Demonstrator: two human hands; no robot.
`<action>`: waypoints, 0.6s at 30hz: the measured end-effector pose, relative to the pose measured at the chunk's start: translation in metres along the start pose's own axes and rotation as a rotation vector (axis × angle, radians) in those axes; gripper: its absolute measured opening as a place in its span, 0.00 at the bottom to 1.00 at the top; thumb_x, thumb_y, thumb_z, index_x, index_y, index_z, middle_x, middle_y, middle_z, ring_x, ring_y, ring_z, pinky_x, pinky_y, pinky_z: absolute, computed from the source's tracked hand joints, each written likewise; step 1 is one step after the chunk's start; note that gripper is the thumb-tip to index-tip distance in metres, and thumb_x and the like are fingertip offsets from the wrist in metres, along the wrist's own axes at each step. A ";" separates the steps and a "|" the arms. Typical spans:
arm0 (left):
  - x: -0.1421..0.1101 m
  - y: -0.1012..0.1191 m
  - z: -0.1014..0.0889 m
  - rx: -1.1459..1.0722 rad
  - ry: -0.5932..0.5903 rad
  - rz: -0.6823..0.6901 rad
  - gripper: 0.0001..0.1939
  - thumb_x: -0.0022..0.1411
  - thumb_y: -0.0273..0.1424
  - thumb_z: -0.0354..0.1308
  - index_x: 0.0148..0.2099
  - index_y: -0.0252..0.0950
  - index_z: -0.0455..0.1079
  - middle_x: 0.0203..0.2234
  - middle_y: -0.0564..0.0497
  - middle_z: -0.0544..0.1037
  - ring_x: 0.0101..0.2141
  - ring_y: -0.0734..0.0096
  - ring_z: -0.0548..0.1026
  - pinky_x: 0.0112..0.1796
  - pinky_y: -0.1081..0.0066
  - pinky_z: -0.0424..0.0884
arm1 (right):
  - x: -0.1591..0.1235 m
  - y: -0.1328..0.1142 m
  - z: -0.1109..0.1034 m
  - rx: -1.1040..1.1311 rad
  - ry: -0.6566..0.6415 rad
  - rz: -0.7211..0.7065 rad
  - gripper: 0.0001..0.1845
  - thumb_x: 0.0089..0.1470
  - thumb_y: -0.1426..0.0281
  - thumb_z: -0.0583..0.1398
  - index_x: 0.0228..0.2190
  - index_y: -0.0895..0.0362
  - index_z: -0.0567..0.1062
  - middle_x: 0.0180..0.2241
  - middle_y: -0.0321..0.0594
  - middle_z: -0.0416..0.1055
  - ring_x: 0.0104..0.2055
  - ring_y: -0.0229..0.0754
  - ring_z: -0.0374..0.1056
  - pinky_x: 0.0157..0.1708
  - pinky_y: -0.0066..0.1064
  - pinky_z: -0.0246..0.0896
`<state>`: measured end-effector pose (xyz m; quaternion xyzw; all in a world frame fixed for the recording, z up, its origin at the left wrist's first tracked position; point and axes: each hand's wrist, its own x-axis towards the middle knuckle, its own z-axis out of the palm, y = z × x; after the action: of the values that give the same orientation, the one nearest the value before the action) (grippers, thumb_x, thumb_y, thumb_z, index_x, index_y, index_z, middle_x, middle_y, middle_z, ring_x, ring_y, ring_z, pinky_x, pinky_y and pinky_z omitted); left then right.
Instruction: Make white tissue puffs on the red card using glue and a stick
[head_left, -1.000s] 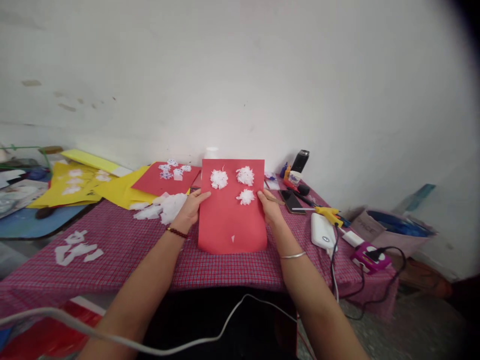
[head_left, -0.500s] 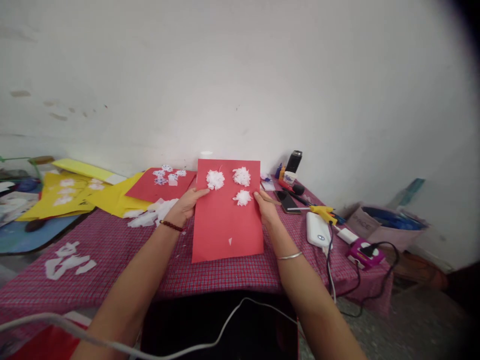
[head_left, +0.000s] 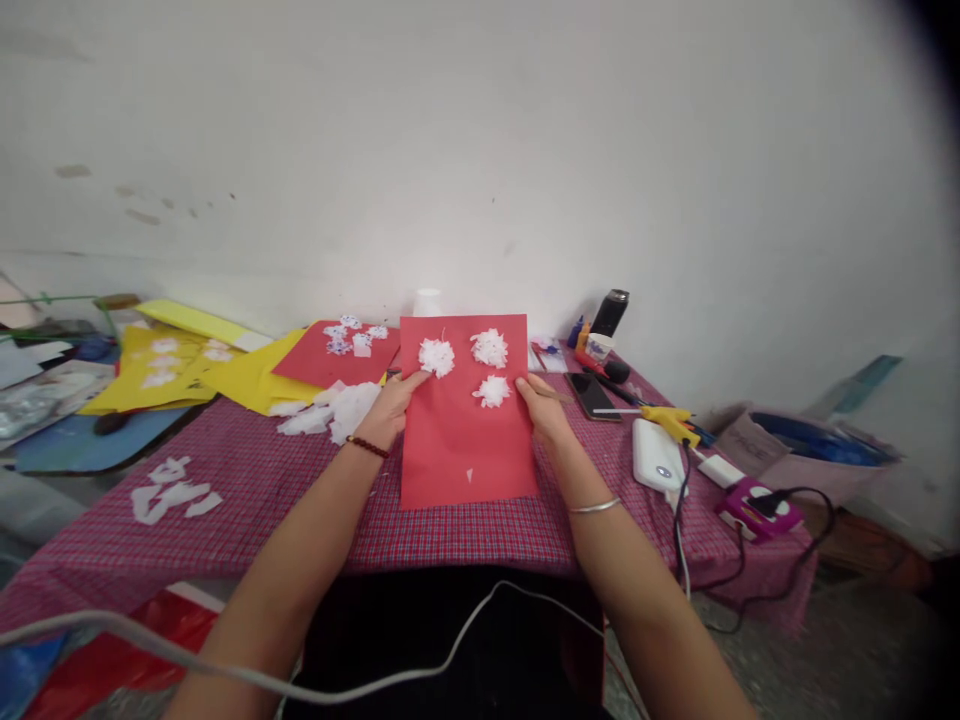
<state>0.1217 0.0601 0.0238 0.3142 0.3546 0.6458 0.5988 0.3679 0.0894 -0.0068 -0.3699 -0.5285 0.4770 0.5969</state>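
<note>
A red sheet of paper (head_left: 465, 430) is held up over the checked tablecloth (head_left: 255, 490), its top edge tilted toward the wall. Three white tissue flowers (head_left: 437, 356) are stuck near its top. My left hand (head_left: 394, 408) grips the sheet's left edge, thumb lying on the front near a flower. My right hand (head_left: 545, 408) grips the right edge in the same way. A small white scrap (head_left: 469, 475) sits low on the sheet.
Left of the sheet lie white tissue scraps (head_left: 330, 412), another red sheet (head_left: 334, 355) and yellow sheets (head_left: 247, 375). To the right are a phone (head_left: 592, 395), a yellow glue gun (head_left: 671, 420), a white power bank (head_left: 654, 455), a pink charger (head_left: 754, 508) and a dark bottle (head_left: 609, 312).
The red sheet stays held in both hands with only a slight shift and tilt; most of the apparent motion comes from my head moving.
</note>
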 end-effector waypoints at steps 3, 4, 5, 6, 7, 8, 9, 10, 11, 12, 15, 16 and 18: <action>0.000 -0.001 -0.002 -0.015 0.012 -0.011 0.14 0.49 0.29 0.72 0.40 0.33 0.78 0.31 0.47 0.85 0.38 0.54 0.84 0.45 0.59 0.80 | 0.000 0.000 0.001 0.047 -0.004 0.054 0.19 0.46 0.55 0.67 0.39 0.51 0.78 0.39 0.39 0.82 0.39 0.49 0.78 0.42 0.40 0.73; 0.000 -0.001 -0.002 -0.018 0.014 -0.021 0.14 0.49 0.29 0.72 0.40 0.33 0.78 0.31 0.46 0.85 0.38 0.54 0.84 0.45 0.59 0.80 | -0.001 0.000 0.001 0.057 -0.002 0.065 0.19 0.46 0.55 0.68 0.38 0.51 0.78 0.39 0.39 0.82 0.39 0.48 0.78 0.42 0.40 0.73; 0.000 0.000 -0.002 -0.021 0.016 -0.031 0.14 0.50 0.29 0.71 0.41 0.32 0.78 0.30 0.46 0.85 0.38 0.54 0.84 0.45 0.59 0.80 | -0.001 -0.001 0.002 0.064 0.000 0.073 0.18 0.45 0.55 0.68 0.38 0.51 0.78 0.38 0.38 0.82 0.39 0.48 0.78 0.42 0.40 0.72; 0.001 0.000 -0.002 -0.023 0.018 -0.040 0.14 0.50 0.29 0.71 0.41 0.32 0.78 0.30 0.46 0.85 0.38 0.54 0.84 0.45 0.59 0.80 | -0.001 -0.001 0.002 0.070 0.002 0.077 0.18 0.45 0.56 0.68 0.37 0.51 0.78 0.38 0.38 0.82 0.39 0.48 0.78 0.42 0.39 0.72; 0.001 0.000 -0.002 -0.024 0.020 -0.047 0.14 0.50 0.29 0.70 0.41 0.32 0.78 0.30 0.46 0.85 0.38 0.54 0.84 0.45 0.59 0.80 | -0.002 -0.001 0.002 0.074 0.004 0.080 0.17 0.45 0.56 0.68 0.37 0.51 0.78 0.38 0.38 0.82 0.38 0.48 0.78 0.41 0.39 0.72; 0.001 0.001 -0.002 -0.025 0.020 -0.049 0.14 0.51 0.29 0.70 0.41 0.32 0.78 0.30 0.46 0.85 0.39 0.54 0.84 0.45 0.59 0.80 | -0.002 -0.002 0.003 0.077 0.006 0.080 0.17 0.45 0.56 0.68 0.36 0.51 0.78 0.38 0.38 0.82 0.38 0.48 0.77 0.41 0.39 0.72; 0.001 0.001 -0.001 -0.024 0.019 -0.049 0.14 0.51 0.30 0.70 0.42 0.33 0.78 0.30 0.46 0.85 0.39 0.54 0.84 0.45 0.59 0.80 | -0.002 -0.002 0.003 0.080 0.008 0.079 0.17 0.45 0.57 0.68 0.36 0.51 0.78 0.38 0.38 0.82 0.37 0.47 0.77 0.41 0.39 0.72; 0.001 0.001 -0.001 -0.022 0.015 -0.051 0.15 0.52 0.30 0.70 0.43 0.33 0.78 0.31 0.45 0.85 0.40 0.54 0.84 0.45 0.59 0.80 | -0.002 -0.002 0.003 0.082 0.010 0.078 0.16 0.45 0.57 0.68 0.35 0.51 0.78 0.38 0.37 0.82 0.37 0.47 0.77 0.40 0.38 0.72; 0.001 0.001 -0.001 -0.019 0.010 -0.052 0.16 0.52 0.31 0.70 0.44 0.33 0.78 0.32 0.45 0.85 0.40 0.53 0.83 0.46 0.59 0.79 | -0.002 -0.002 0.004 0.084 0.011 0.076 0.16 0.44 0.57 0.68 0.35 0.51 0.78 0.37 0.37 0.82 0.36 0.46 0.77 0.40 0.38 0.72; 0.000 0.002 0.000 -0.014 0.006 -0.054 0.17 0.52 0.32 0.70 0.44 0.33 0.78 0.33 0.44 0.85 0.41 0.53 0.83 0.46 0.58 0.80 | -0.002 -0.002 0.004 0.085 0.011 0.075 0.16 0.44 0.57 0.68 0.34 0.51 0.78 0.37 0.37 0.81 0.36 0.46 0.76 0.39 0.38 0.72; -0.001 0.002 0.000 0.011 0.010 -0.043 0.18 0.51 0.33 0.70 0.44 0.32 0.78 0.33 0.43 0.85 0.40 0.52 0.83 0.45 0.57 0.80 | -0.001 -0.001 0.004 0.079 0.013 0.071 0.17 0.43 0.56 0.68 0.34 0.51 0.77 0.35 0.38 0.81 0.35 0.47 0.76 0.38 0.38 0.71; -0.002 0.002 0.000 0.021 0.013 -0.032 0.18 0.50 0.32 0.71 0.44 0.32 0.78 0.33 0.43 0.85 0.40 0.51 0.83 0.44 0.57 0.80 | -0.001 -0.001 0.004 0.074 0.015 0.069 0.17 0.43 0.55 0.68 0.33 0.51 0.77 0.35 0.38 0.81 0.35 0.47 0.76 0.38 0.38 0.71; -0.003 0.001 0.000 0.044 0.014 -0.007 0.18 0.47 0.30 0.72 0.42 0.32 0.78 0.32 0.44 0.85 0.39 0.50 0.84 0.44 0.56 0.80 | -0.001 -0.001 0.005 0.064 0.018 0.059 0.17 0.44 0.55 0.68 0.34 0.51 0.77 0.35 0.38 0.81 0.36 0.47 0.76 0.38 0.38 0.71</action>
<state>0.1210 0.0571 0.0248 0.3214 0.3743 0.6378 0.5914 0.3636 0.0884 -0.0054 -0.3701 -0.4966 0.5078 0.5988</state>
